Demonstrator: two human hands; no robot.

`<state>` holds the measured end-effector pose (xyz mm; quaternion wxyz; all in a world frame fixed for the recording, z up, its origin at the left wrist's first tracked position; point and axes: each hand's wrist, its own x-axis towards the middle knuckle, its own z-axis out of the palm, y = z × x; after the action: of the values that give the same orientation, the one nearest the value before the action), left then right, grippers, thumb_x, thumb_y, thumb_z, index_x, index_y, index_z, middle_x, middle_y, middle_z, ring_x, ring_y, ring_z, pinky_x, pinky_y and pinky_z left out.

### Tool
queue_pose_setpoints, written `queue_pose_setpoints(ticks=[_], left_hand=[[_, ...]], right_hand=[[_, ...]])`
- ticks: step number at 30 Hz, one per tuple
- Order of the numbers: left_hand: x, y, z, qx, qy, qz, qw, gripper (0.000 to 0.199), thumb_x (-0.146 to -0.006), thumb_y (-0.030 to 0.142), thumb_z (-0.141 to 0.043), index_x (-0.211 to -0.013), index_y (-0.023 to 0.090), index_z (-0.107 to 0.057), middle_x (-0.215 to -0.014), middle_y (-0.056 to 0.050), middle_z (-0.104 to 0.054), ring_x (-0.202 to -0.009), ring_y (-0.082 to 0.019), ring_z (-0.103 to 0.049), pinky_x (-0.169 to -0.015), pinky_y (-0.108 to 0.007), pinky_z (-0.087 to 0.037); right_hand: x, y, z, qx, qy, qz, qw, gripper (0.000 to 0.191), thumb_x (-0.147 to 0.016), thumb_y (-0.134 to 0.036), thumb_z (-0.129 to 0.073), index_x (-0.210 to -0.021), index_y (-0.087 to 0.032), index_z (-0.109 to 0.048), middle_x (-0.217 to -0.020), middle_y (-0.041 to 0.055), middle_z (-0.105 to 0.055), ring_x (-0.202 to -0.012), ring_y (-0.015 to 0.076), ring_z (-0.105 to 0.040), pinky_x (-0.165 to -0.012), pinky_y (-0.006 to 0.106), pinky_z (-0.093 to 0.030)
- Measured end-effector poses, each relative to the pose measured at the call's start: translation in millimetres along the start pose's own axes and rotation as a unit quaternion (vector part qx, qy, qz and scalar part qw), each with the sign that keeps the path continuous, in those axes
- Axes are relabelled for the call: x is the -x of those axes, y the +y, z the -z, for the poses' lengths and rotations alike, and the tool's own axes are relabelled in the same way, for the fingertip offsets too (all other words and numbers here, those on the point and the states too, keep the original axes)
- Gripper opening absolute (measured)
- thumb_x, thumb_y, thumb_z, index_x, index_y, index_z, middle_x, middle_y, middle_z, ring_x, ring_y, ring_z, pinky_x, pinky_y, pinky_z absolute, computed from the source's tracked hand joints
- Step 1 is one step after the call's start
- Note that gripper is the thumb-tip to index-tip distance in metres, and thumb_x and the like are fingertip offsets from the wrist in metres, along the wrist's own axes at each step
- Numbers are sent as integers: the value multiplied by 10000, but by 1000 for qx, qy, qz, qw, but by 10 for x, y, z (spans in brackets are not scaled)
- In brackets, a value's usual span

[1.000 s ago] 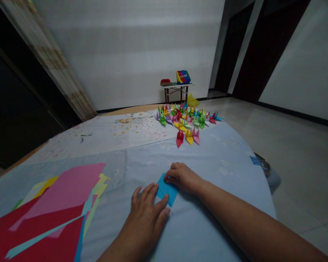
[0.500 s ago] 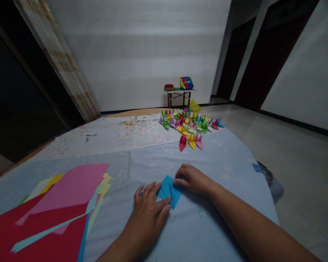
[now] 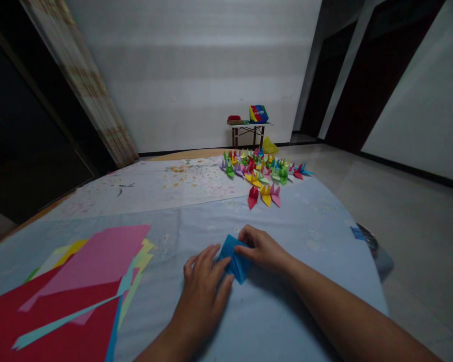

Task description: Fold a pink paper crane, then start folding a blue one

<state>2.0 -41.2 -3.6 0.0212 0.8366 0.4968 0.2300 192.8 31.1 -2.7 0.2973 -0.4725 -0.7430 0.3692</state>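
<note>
A small folded square of blue origami paper lies on the light blue tablecloth in front of me, one corner toward me. My left hand rests at its left side with the fingers spread, index finger and thumb at the paper's left and lower edges. On the upper right part, my right hand pinches a layer between thumb and bent fingers. Beyond the hands stand a red paper crane, a yellow paper crane and a pink paper crane in a row.
At the left lies a stack of coloured paper with loose strips on top. Many folded cranes crowd the table's far right. A small stand with a colourful box is by the wall.
My right hand has shifted slightly left and up over the blue paper. The paper's upper fold looks more lifted, and my left index finger has moved up along it.
</note>
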Motion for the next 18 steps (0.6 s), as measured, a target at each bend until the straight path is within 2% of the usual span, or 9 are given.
queue_pose_setpoints(ticks=[2, 4, 8, 11, 14, 16, 18], left_hand=[[-14, 41, 19, 29, 21, 20, 999, 305, -841, 264, -460, -1137, 255, -531, -1213, -96, -500, -1151, -267, -418, -923, -512, -339], [-32, 87, 36, 88, 18, 41, 995, 336, -834, 288, -476, -1165, 240, -505, -1154, -102, -520, -1099, -254, -460, -908, -476, -374], [-78, 166, 43, 238, -3, 101, 966, 465, -781, 315, -557, -1222, 233, -436, -1160, -88, -519, -1067, -226, -499, -912, -408, -400], [-128, 164, 28, 352, 13, 171, 920, 481, -724, 310, -620, -1172, 211, -476, -1122, -72, -566, -1005, -219, -550, -873, -361, -431], [-184, 93, 0, 472, 34, 241, 847, 410, -727, 361, -601, -1084, 170, -540, -987, -61, -646, -875, -208, -607, -772, -310, -472], [-211, 34, -21, 510, 46, 275, 814, 390, -714, 392, -604, -1012, 142, -577, -869, -54, -672, -787, -201, -618, -705, -290, -481], [-226, -8, -37, 529, 47, 298, 793, 385, -692, 394, -624, -964, 124, -591, -780, -46, -672, -721, -193, -615, -662, -283, -482]], right_hand=[[-16, -2, -23, -25, 37, 3, 999, 152, -739, -258, -564, -838, -176, -484, -633, -55, -469, -572, 83, -422, -521, 189, -334], [-21, -21, -44, -43, 59, 7, 997, 186, -737, -268, -574, -879, -180, -491, -647, -51, -475, -582, 87, -429, -526, 193, -340], [28, -153, -91, -90, 40, 30, 995, 255, -763, -339, -574, -941, -172, -502, -657, -42, -485, -580, 89, -446, -532, 200, -362], [96, -288, -117, -115, -15, 97, 989, 324, -793, -387, -546, -1028, -168, -505, -768, -5, -552, -671, 106, -500, -624, 223, -411], [131, -357, -100, -106, -53, 143, 983, 307, -859, -373, -447, -1084, -179, -525, -910, 35, -594, -787, 127, -539, -728, 260, -429], [123, -338, -58, -80, -35, 156, 984, 290, -867, -359, -437, -1060, -183, -562, -917, 43, -600, -808, 134, -545, -747, 269, -431], [100, -271, -5, -54, 11, 158, 986, 278, -832, -353, -500, -1035, -182, -582, -896, 48, -590, -811, 140, -544, -733, 268, -438]])
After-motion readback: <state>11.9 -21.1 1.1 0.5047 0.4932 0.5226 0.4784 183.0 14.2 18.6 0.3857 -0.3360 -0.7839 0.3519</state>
